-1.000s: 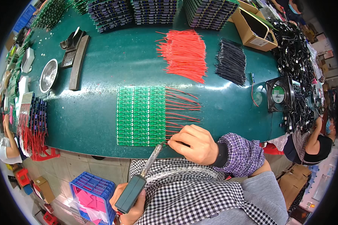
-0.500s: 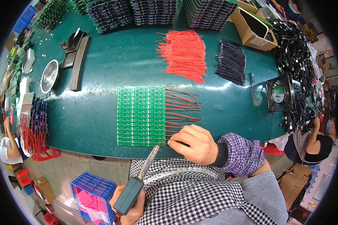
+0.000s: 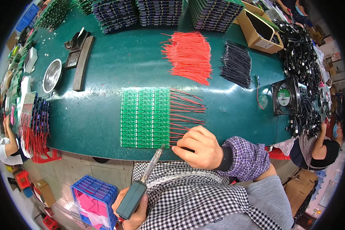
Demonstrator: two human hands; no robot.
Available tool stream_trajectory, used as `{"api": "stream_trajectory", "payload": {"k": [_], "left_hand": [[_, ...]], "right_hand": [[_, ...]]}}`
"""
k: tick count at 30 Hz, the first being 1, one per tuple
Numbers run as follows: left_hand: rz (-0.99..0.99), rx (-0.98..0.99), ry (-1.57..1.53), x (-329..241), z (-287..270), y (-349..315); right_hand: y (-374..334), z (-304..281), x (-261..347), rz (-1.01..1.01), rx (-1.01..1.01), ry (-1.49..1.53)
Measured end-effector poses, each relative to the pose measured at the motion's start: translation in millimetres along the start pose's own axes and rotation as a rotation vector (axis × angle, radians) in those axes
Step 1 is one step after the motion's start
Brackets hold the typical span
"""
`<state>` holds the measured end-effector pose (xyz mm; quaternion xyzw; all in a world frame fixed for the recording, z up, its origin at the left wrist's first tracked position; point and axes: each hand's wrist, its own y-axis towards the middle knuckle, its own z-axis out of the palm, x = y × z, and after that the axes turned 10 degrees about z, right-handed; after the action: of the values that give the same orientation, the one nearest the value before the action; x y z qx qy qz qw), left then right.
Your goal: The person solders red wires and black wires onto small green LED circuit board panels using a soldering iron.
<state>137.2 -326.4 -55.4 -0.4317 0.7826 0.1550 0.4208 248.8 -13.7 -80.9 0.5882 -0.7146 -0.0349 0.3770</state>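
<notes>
A green circuit board panel (image 3: 145,118) lies flat on the table, with red and dark wires (image 3: 188,107) sticking out from its right edge. My left hand (image 3: 132,207) is wrapped round the grey-green handle of a soldering iron (image 3: 152,166). The iron's tip meets the panel's lower right corner or sits just over it. Beside that corner, my right hand (image 3: 200,147) is closed in a pinch at the lowest wires; the wire between its fingertips is mostly hidden.
Beyond the panel lie a bundle of red wires (image 3: 188,57) and a bundle of black wires (image 3: 236,64). A small fan (image 3: 284,96) stands at right. At left are a metal bowl (image 3: 52,76) and a dark bar (image 3: 82,63). Stacked boards (image 3: 160,13) line the far side.
My hands keep nearly the same pose, with the iron still at the panel's corner. The whole view has shifted very slightly.
</notes>
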Motion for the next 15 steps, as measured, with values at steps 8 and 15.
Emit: {"api": "stream_trajectory", "payload": {"k": [8, 15], "left_hand": [[0.082, 0.041, -0.058, -1.3, -0.8, 1.0], [0.159, 0.048, -0.022, 0.1, -0.1, 3.2]], "right_hand": [[0.6, 2.9, 0.2, -0.006, 0.013, -0.010], [0.5, 2.9, 0.6, 0.001, 0.015, -0.016]]}}
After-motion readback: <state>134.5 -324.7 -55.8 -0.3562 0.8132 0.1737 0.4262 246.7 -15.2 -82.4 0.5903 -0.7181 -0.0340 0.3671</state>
